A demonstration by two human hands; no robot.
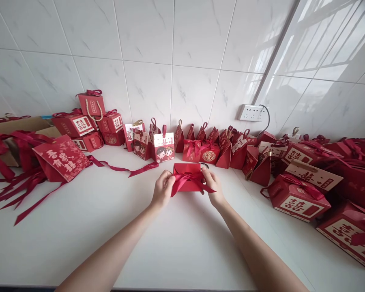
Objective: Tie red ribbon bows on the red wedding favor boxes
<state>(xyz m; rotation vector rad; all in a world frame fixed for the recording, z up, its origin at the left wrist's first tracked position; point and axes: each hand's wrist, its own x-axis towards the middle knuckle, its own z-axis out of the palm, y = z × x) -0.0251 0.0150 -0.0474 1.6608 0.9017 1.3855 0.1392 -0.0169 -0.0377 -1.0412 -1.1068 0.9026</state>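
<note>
A small red gift box [186,167] is held between my two hands in the middle of the table. Across its front runs a red ribbon [187,177] tied in a bow, with loose tails hanging at both sides. My left hand [163,187] closes on the left side, thumb and fingers pinched at the box and ribbon. At the right side my right hand [213,185] grips the box, its thumb in front near the ribbon. The underside of the box and some fingertips are hidden.
Behind the hands stand red gift boxes [163,148] along the tiled wall. More boxes [304,198] are piled at the right. At the left are a red box [62,158], loose ribbons [27,178] and a cardboard carton [15,126]. A power strip [251,113] rests against the wall.
</note>
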